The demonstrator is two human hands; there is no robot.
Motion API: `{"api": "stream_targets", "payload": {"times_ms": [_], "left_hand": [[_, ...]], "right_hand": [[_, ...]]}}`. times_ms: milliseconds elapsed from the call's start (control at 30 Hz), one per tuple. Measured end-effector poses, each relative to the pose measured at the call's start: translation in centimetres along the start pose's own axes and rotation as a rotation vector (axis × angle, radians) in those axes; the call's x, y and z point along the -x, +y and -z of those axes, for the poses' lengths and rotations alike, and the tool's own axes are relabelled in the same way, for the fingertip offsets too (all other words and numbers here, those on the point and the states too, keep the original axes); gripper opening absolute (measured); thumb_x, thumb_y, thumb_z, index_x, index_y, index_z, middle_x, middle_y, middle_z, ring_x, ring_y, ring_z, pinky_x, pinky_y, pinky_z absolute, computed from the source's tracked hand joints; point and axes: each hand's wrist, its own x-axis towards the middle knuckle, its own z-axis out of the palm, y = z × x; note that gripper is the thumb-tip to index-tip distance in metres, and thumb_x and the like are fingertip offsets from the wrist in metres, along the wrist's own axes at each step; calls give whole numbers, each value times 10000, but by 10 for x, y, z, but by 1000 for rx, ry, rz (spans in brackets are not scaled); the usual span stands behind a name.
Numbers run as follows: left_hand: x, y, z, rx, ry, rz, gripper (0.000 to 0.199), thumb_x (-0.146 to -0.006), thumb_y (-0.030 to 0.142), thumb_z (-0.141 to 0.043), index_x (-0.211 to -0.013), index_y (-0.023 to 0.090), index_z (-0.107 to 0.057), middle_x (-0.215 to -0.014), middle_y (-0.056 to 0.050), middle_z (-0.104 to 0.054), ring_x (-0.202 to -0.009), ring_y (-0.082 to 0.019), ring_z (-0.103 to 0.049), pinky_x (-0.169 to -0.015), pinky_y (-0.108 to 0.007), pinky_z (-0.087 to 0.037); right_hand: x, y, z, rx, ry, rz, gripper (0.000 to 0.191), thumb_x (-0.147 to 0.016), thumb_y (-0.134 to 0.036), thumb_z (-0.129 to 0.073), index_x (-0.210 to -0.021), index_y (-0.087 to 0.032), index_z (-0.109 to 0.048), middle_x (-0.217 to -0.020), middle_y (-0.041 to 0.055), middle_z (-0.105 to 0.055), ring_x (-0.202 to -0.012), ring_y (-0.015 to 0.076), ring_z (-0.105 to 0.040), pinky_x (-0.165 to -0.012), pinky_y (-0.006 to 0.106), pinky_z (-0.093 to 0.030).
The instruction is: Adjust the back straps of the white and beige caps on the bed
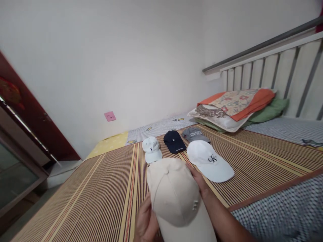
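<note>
Left hand (pixel 146 220) bare, rounded outline, slightly blurred, fingers partly hidden. Right hand (pixel 199 179) bare, slim edge visible, rest hidden. Right forearm (pixel 223 215) bare, smooth outline, broader away from wrist. 2 thumbs hard to make out.

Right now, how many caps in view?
5. Beige cap held between left hand and right hand; on the mat beyond: white CK cap right, gray cap behind it, navy cap middle, pale cap left. No others visible.

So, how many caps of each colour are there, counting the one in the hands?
White caps: 2
Navy cap: 1
Grey cap: 1
Beige cap, held in the hands: 1
Total: 5
</note>
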Motion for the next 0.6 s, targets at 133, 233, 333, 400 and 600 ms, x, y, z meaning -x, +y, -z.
{"api": "stream_targets", "payload": {"times_ms": [133,233,333,400,600], "left_hand": [[-39,43,-4,32,-160,-105,433,-1037,121,-409,-1233,247,-774,-1198,-27,-808,-1155,-168,-730,-1230,-324,-337],[-64,58,2,48,-292,-68,460,-1076,150,-335,-1262,182,-755,-1262,-63,-773,-1269,-178,-669,-1259,-323,-277],[-84,57,3,53,-332,8,456,-1089,201,-338,-1231,156,-769,-1281,-83,-758,-1335,-225,-621,-1282,-376,-238],[-92,53,1,54,-360,46,467,-1094,227,-338,-1191,140,-786,-1299,-101,-746,-1372,-250,-587,-1290,-402,-215],[-80,50,-6,132,-460,13,575,-1112,201,-179,-1322,162,-712,-1394,-72,-690,-1378,-183,-578,-1274,-326,-231]], "right_hand": [[-28,-18,-14,-28,-26,64,454,-744,-537,-828,-1076,-229,-800,-931,62,-851,-1096,354,-756,-1029,488,-556],[-36,-26,-16,-57,-18,99,480,-682,-553,-864,-1014,-211,-806,-924,78,-850,-1120,366,-746,-1032,494,-557],[-41,-34,-13,-72,38,181,453,-634,-486,-911,-970,-202,-803,-921,76,-850,-1142,367,-737,-1050,494,-550],[-47,-40,-10,-73,74,237,431,-613,-463,-925,-936,-207,-799,-922,68,-850,-1149,368,-735,-1053,492,-552],[-62,-46,-7,-67,83,267,354,-656,-483,-897,-888,-238,-789,-884,51,-846,-1141,357,-742,-1015,485,-589]]}}
